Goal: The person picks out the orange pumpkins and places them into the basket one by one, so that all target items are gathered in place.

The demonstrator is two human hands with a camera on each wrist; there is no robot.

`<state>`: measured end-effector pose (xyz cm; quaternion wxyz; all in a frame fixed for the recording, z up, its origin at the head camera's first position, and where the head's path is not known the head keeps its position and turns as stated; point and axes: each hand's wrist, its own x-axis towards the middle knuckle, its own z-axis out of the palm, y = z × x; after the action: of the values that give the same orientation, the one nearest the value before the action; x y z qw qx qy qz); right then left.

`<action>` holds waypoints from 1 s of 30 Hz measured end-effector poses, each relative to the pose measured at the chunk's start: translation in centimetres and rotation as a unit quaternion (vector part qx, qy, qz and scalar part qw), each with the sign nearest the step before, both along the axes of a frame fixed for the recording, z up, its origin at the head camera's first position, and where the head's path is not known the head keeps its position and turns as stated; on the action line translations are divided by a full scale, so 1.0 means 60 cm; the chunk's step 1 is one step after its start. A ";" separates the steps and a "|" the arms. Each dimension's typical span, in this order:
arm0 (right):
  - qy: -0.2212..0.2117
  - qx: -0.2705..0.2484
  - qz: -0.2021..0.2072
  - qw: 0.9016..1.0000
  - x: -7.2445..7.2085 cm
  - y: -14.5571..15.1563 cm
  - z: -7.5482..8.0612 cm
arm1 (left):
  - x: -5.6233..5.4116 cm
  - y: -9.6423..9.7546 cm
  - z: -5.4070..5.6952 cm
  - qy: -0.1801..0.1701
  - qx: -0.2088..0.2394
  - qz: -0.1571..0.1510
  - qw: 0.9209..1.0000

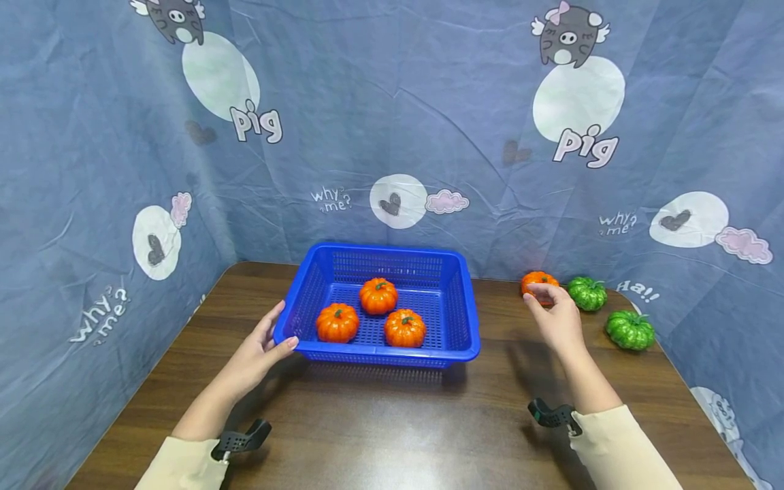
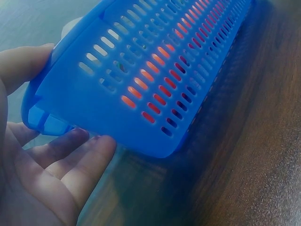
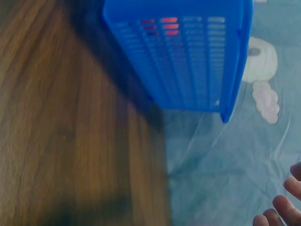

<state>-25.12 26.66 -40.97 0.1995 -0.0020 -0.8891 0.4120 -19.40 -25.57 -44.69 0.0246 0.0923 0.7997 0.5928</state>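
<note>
Head view: at the table's (image 1: 392,422) back right, a glossy, ribbed, round orange pumpkin (image 1: 539,276) with no clear long axis lies just beyond the right hand (image 1: 560,323), the nearer one, its thumb and fingers parted; contact is unclear. The left hand (image 1: 257,350) pinches the rim of a blue plastic basket (image 1: 392,353) holding three similar pumpkins (image 1: 378,296). Left wrist view: thumb above rim, fingers beneath, slotted wall. Right wrist view: slightly spread fingertips at the edge

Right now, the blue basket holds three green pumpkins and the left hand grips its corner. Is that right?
Not quite: the three pumpkins in the blue basket are orange, as the head view shows. The left hand does grip its corner.
</note>
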 end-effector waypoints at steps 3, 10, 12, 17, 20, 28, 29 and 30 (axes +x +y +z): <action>0.003 -0.003 -0.018 1.000 -0.007 0.008 -0.008 | 0.000 0.000 0.001 -0.001 -0.003 0.001 1.000; 0.022 -0.018 -0.056 0.998 -0.032 0.029 -0.036 | 0.001 0.001 0.001 -0.003 -0.002 0.003 1.000; 0.026 -0.020 -0.066 0.997 -0.039 0.036 -0.044 | 0.001 0.001 0.002 -0.003 -0.003 0.002 1.000; 0.024 -0.020 -0.088 0.996 -0.055 0.051 -0.059 | 0.000 0.001 0.003 -0.004 -0.002 0.001 1.000; 0.023 -0.017 -0.100 0.995 -0.062 0.057 -0.064 | -0.001 0.001 0.003 -0.003 0.000 0.000 1.000; 0.019 -0.012 -0.116 0.993 -0.080 0.069 -0.077 | -0.001 0.001 0.000 -0.004 0.006 -0.001 1.000; 0.015 -0.013 -0.118 0.993 -0.082 0.070 -0.078 | -0.001 0.001 0.000 -0.004 0.006 -0.001 1.000; 0.010 -0.014 -0.119 0.993 -0.085 0.072 -0.079 | -0.001 0.001 0.000 -0.004 0.007 -0.001 1.000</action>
<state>-30.19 30.97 -45.72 0.2564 -0.1065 -0.8747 0.3973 -19.47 -25.54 -44.71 0.0272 0.0908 0.7954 0.5986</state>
